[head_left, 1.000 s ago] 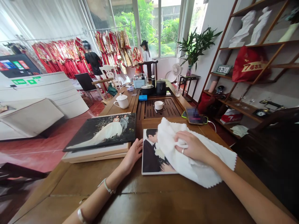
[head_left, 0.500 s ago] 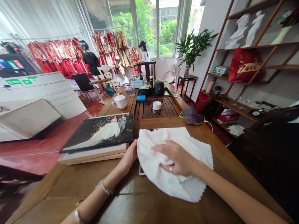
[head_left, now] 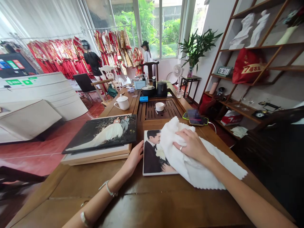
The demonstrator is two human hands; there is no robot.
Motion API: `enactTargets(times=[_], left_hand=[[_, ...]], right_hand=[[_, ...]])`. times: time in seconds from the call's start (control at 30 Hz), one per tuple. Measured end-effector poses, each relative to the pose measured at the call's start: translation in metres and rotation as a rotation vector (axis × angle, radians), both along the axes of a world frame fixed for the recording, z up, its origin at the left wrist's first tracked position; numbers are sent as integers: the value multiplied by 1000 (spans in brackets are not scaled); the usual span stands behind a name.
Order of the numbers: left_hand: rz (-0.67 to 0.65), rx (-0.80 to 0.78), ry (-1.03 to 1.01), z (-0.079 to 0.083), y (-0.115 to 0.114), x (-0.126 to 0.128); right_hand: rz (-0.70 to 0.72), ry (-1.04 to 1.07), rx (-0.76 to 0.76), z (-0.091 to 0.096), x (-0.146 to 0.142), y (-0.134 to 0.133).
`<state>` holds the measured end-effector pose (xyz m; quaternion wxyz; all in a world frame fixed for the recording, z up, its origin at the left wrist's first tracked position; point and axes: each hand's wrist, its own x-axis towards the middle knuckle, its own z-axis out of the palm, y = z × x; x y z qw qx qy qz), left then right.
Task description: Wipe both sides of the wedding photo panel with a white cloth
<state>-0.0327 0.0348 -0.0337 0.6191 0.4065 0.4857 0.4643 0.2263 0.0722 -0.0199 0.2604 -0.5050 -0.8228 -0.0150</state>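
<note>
A photo panel (head_left: 152, 155) of a person in a dark suit lies flat on the wooden table, its right part covered by a white cloth (head_left: 171, 142). My right hand (head_left: 190, 144), a ring on one finger, is closed on the bunched cloth and presses it over the panel. The cloth's scalloped edge spreads rightward across the tabletop. At the panel's left edge, my left hand (head_left: 135, 158) grips the side; some of its fingertips are hidden. Just left of that hand, a larger wedding photo (head_left: 106, 133) rests on a stack of pale frames (head_left: 99, 158).
Beyond the panel sit a slatted tea tray (head_left: 171, 110) with a white cup (head_left: 160, 106), a lidded white mug (head_left: 122, 103) and a dark kettle (head_left: 161, 88). A phone (head_left: 197, 118) with a cable lies at right. Two people stand near the clothes racks.
My right hand has swept the cloth right and slightly away from me, uncovering the suited figure on the panel's left part. My left hand stays at the panel's edge.
</note>
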Motion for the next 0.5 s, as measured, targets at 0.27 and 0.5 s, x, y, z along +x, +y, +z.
enactTargets(times=[0.27, 0.5], left_hand=[[74, 179, 379, -3, -3, 0], [93, 275, 562, 1, -5, 5]], right_hand=[[83, 106, 56, -7, -20, 0], [465, 129, -3, 1, -39, -21]])
